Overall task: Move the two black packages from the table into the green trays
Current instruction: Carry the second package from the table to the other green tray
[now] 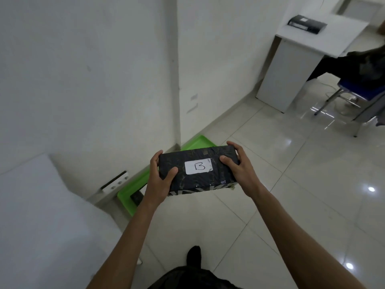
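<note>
Both hands are clamped on a black package, the left hand gripping its left end with the thumb on top and the right hand gripping its right end in the same way, so that the package is held in the air above the tiled floor. On the top face a white label is stuck, and a handwritten letter "B" is read on it. Two green trays are seen on the floor along the wall, partly hidden by the package: the near tray lies below the left hand, and a dark object is seen inside it, too hidden to be identified; the far tray shows only its rim above the package. A white table stands at the left, beside the near tray. Well apart, at the upper right, a white desk carries a second black package with a small white label too small to be read. A blue chair stands by that desk. A black shoe is seen at the bottom edge.
</note>
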Motion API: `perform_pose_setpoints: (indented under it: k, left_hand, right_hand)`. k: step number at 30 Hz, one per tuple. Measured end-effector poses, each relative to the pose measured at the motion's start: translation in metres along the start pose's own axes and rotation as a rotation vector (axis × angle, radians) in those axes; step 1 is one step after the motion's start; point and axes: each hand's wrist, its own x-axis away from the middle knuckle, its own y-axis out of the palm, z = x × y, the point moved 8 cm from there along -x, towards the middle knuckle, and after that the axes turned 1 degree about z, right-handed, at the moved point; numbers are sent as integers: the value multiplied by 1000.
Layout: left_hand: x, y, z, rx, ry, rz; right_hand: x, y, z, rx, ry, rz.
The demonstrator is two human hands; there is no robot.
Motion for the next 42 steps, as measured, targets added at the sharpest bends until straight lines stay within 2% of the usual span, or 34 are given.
perform_pose_setpoints:
  k: [9,18,28,35,42]
  left_hand:
    - [-142,112,17,-41,-11,5]
    - [-252,203,29,-62,-36,246]
    - [-350,243,23,17,-76,420]
    - [-407,244,16,-6,-120,452]
    - [-451,246,-2,-35,-187,552]
  right_hand:
    - [-164,-90,-18,-3,5,-22]
    - [-344,-148,-51,28,20,-226]
    - [-490,-147,-59,72,54,-388]
    - [-555,-133,-55,59,83,-423]
    - [-619,-112,-40,85,92,-479]
